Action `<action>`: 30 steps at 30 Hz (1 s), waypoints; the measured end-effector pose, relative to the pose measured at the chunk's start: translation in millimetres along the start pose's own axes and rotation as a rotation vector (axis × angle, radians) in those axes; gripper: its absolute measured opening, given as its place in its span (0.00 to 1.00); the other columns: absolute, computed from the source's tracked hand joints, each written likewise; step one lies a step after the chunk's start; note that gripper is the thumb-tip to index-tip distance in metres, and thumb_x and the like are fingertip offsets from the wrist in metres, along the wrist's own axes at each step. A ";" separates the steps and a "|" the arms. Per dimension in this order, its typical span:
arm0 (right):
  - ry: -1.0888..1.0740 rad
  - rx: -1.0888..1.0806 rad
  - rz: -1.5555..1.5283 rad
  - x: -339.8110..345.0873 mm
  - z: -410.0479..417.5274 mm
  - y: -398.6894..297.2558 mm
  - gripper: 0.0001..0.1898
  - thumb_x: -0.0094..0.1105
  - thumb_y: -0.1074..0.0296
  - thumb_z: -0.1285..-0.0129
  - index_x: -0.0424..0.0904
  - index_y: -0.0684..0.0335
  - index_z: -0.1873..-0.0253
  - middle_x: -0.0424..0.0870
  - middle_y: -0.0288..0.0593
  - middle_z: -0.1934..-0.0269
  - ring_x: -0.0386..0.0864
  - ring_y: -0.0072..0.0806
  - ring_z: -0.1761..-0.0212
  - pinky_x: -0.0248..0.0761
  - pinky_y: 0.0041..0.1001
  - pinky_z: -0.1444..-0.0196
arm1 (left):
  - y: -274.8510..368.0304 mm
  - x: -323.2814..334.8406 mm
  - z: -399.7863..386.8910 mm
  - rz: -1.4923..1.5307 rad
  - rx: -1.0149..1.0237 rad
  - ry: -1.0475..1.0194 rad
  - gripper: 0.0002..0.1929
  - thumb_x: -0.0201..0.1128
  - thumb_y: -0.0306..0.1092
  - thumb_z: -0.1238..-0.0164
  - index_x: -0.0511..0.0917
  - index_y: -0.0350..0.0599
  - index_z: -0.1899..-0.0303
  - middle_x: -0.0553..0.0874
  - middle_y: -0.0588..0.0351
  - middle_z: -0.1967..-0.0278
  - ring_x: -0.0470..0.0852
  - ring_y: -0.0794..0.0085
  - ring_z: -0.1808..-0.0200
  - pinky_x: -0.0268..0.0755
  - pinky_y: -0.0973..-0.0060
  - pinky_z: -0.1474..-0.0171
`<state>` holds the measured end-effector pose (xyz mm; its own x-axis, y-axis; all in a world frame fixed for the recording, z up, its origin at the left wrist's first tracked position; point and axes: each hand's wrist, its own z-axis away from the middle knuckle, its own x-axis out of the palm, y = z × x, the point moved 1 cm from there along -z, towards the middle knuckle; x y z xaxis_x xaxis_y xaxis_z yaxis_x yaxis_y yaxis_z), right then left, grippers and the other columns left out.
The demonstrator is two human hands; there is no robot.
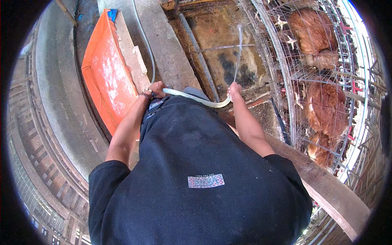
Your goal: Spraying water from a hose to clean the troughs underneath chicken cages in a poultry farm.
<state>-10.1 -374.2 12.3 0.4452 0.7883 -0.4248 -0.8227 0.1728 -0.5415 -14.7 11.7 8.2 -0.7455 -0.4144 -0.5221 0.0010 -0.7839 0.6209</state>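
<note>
A pale braided hose (196,98) sags in a curve across the front of my body, between my two hands. My left hand (157,89), with bracelets at the wrist, is closed around it at hip height. My right hand (235,91) grips the hose near its outlet end, which the fingers hide. From there a thin water jet (238,55) shoots away and splashes on the stained, wet floor (220,27) of a sunken bay. Beyond my left hand the hose runs on along the concrete walkway (171,46) to the top of the view.
Wire cages (288,70) with brown hens (314,30) line the right side. Left of me stands an orange sheet-lined trough (104,70) with whitish residue. A metal bar (199,56) crosses the bay. A wooden plank (330,190) lies at lower right.
</note>
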 end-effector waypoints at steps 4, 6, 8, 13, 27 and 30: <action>-0.020 0.001 0.011 -1.3 -5.3 2.5 0.11 0.38 0.67 0.39 0.64 0.64 0.73 0.63 0.39 0.88 0.60 0.28 0.92 0.53 0.30 0.90 | -4.5 1.5 -3.4 0.029 -0.003 -0.043 0.17 0.67 0.43 0.58 0.85 0.45 0.65 0.85 0.45 0.71 0.85 0.58 0.67 0.75 0.65 0.62; -0.023 0.004 0.002 -2.2 -6.4 7.1 0.10 0.38 0.67 0.38 0.65 0.64 0.72 0.63 0.39 0.88 0.60 0.28 0.92 0.53 0.30 0.90 | -4.7 3.5 -4.1 0.041 0.000 -0.069 0.17 0.67 0.44 0.58 0.85 0.46 0.65 0.85 0.46 0.71 0.85 0.58 0.66 0.76 0.64 0.62; -0.031 0.042 0.021 -3.4 -6.7 13.0 0.10 0.38 0.67 0.38 0.65 0.64 0.70 0.65 0.40 0.87 0.60 0.28 0.91 0.53 0.30 0.89 | -3.8 6.2 -4.3 0.029 0.039 -0.005 0.17 0.66 0.45 0.57 0.85 0.48 0.65 0.85 0.46 0.71 0.85 0.58 0.66 0.76 0.64 0.61; -0.020 0.073 0.040 -3.2 -14.0 23.4 0.11 0.37 0.66 0.38 0.65 0.64 0.70 0.65 0.40 0.87 0.60 0.28 0.92 0.53 0.31 0.89 | -5.3 7.0 -6.6 0.023 0.030 -0.050 0.17 0.65 0.47 0.56 0.85 0.50 0.65 0.85 0.47 0.70 0.85 0.57 0.66 0.76 0.64 0.60; -0.096 0.016 0.017 -7.1 -9.7 14.7 0.12 0.38 0.63 0.37 0.63 0.63 0.72 0.64 0.40 0.87 0.59 0.27 0.92 0.52 0.30 0.90 | -9.0 13.1 -11.9 0.096 0.111 0.007 0.14 0.64 0.43 0.56 0.84 0.49 0.65 0.85 0.48 0.73 0.85 0.61 0.69 0.75 0.65 0.64; -0.097 -0.014 -0.016 -6.2 -5.8 11.3 0.12 0.38 0.64 0.38 0.62 0.63 0.73 0.64 0.39 0.87 0.59 0.27 0.92 0.52 0.30 0.90 | -9.7 13.6 -13.4 0.075 0.092 0.009 0.15 0.65 0.42 0.57 0.85 0.49 0.65 0.85 0.48 0.73 0.85 0.63 0.70 0.75 0.66 0.65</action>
<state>-20.1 -380.6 4.5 0.4216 0.8388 -0.3445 -0.8106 0.1783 -0.5578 -15.9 7.4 -12.8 -0.7394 -0.4747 -0.4775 -0.0055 -0.7049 0.7093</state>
